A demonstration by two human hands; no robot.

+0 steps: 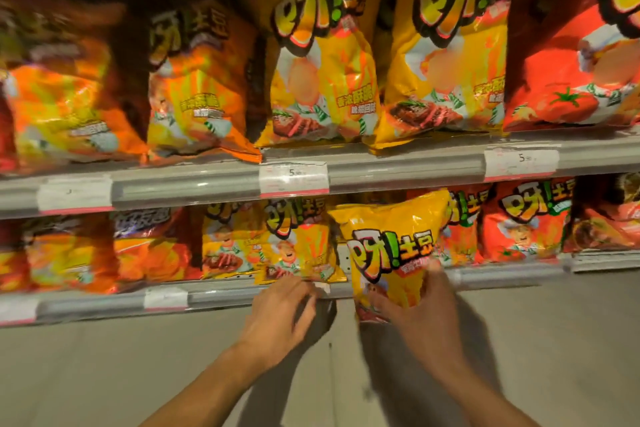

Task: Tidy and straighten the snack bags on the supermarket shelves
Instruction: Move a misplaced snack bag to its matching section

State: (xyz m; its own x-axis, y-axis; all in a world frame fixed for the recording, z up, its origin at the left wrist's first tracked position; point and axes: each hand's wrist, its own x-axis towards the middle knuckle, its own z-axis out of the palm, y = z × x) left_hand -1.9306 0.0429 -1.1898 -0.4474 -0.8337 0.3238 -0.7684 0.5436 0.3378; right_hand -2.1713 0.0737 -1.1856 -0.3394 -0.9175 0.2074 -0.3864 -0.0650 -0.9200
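My right hand grips a yellow snack bag at its lower end, out past the lower shelf edge. The bag stands roughly upright, top leaning right. My left hand reaches, fingers loosely extended, to the shelf lip, holding nothing I can see.

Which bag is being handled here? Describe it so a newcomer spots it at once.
Look at the lower shelf, right of its middle. A yellow bag juts out past the shelf edge, gripped by the right hand. Its neighbours sit back on the shelf; it alone hangs forward.

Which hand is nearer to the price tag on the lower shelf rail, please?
Left. The left hand reaches beside the price tag; the right hand holds the yellow bag further right.
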